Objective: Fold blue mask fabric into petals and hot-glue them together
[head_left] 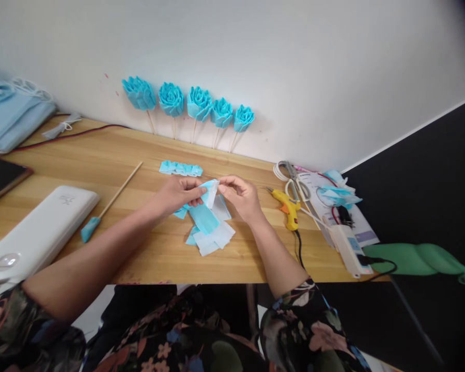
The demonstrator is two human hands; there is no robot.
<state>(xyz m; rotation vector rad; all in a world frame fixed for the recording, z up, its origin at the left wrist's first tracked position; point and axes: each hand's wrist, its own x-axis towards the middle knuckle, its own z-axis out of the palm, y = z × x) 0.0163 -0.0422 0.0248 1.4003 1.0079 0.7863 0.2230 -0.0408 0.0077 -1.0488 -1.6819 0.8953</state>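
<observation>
My left hand (178, 194) and my right hand (242, 196) meet over the middle of the wooden table (139, 155). Both pinch one small blue-and-white fabric piece (210, 192), folded at its top, held just above the table. Under it lies a loose pile of similar blue and white cut pieces (211, 230). A folded row of blue pieces (180, 168) lies behind my hands. A wooden stick with a blue wrapped tip (108, 205) lies to the left.
Several blue fabric roses on sticks (199, 106) lean against the wall. A yellow glue gun (289, 207), scissors (294, 182), a power strip (349, 248) and scraps sit at the right. A white device (34, 232), a dark tablet (0, 175) and stacked blue masks (8, 113) are at the left.
</observation>
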